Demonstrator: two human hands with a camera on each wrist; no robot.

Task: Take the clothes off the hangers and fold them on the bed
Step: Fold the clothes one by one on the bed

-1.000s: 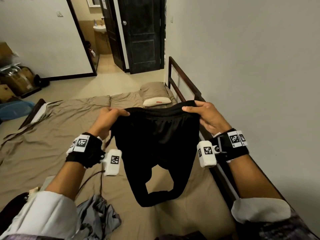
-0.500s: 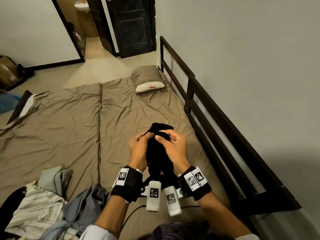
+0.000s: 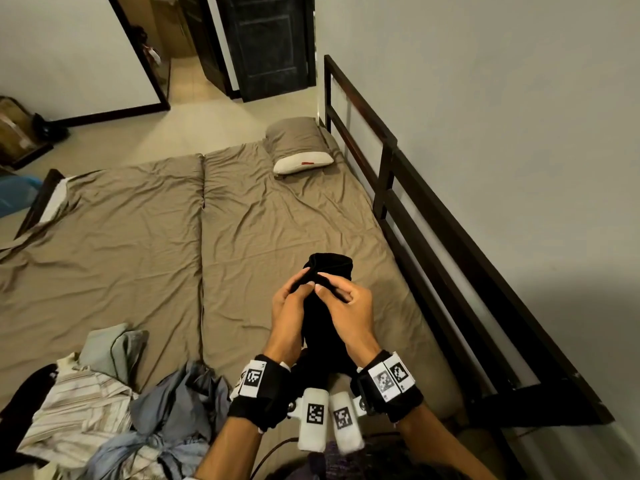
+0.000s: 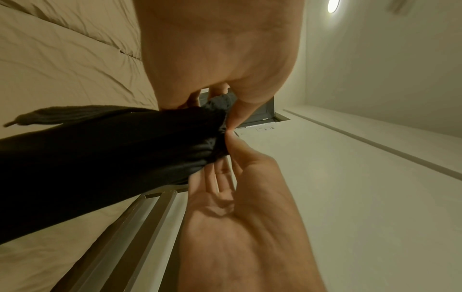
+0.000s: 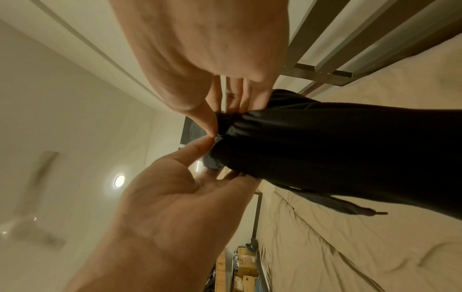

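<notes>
A pair of black shorts (image 3: 330, 266) hangs doubled over lengthwise above the brown bed (image 3: 277, 230). Both hands meet at the bunched waistband. My left hand (image 3: 292, 303) pinches one side of it, and my right hand (image 3: 348, 306) pinches the other, thumbs nearly touching. The left wrist view has the left hand (image 4: 220, 59) on top, thumb and fingers on the shorts (image 4: 112, 154), with a drawstring end dangling. From the right wrist, the right hand (image 5: 205, 55) pinches the shorts (image 5: 325, 150) against the left hand (image 5: 175, 197). No hanger is in view.
A heap of loose clothes (image 3: 104, 410), striped, grey and blue, lies at the bed's near left corner. A pillow (image 3: 301, 157) sits at the far end. A dark bed rail (image 3: 415, 220) runs along the right wall. A dark door (image 3: 270, 46) stands open beyond.
One second ago the hands held the waistband spread wide. They have come together, doubling the shorts lengthwise, and dropped lower over the bed. Little has moved in the last half second.
</notes>
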